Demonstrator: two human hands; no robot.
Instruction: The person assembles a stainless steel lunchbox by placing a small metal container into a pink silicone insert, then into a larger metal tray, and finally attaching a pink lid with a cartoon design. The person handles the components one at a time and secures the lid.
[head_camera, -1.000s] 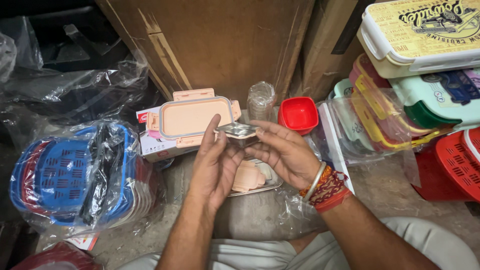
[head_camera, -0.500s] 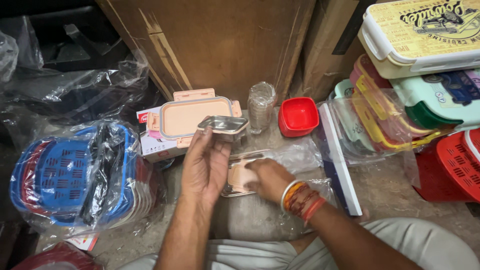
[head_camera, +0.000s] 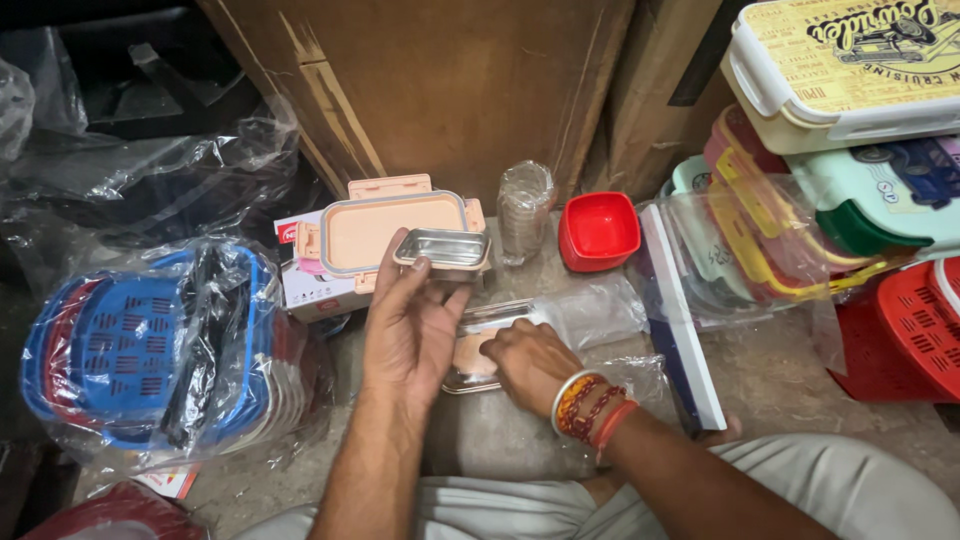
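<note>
A small steel tray (head_camera: 443, 247) sits raised in the left hand (head_camera: 410, 325), pinched at its near rim between thumb and fingertips, the palm turned up beneath it. Just below and to the right, the right hand (head_camera: 530, 362) rests knuckles-up on a flat steel container (head_camera: 478, 345) lying on the floor (head_camera: 780, 370), fingers curled down onto a peach-coloured piece inside it; whether the fingers actually grip it cannot be told. Beaded bangles and red thread (head_camera: 588, 405) circle the right wrist.

Directly beyond the left hand, a peach-lidded lunch box (head_camera: 385, 228) lies on a white carton (head_camera: 305, 285), its side clasps flipped open. To the right of the raised tray stands a stack of clear plastic cups (head_camera: 526, 208), and past that a red square container (head_camera: 598, 228). A crumpled clear plastic bag (head_camera: 600, 312) spreads from under the right hand toward a white-and-blue flat board (head_camera: 680, 320) standing on edge.

Far left of the left hand, blue and red plastic baskets (head_camera: 130, 345) are bundled in clear wrap. Far right of the right hand, stacked lunch boxes (head_camera: 850, 130) in cream, green and pink rise above a red basket (head_camera: 915, 330). Brown cardboard cartons (head_camera: 450, 90) wall off the back.
</note>
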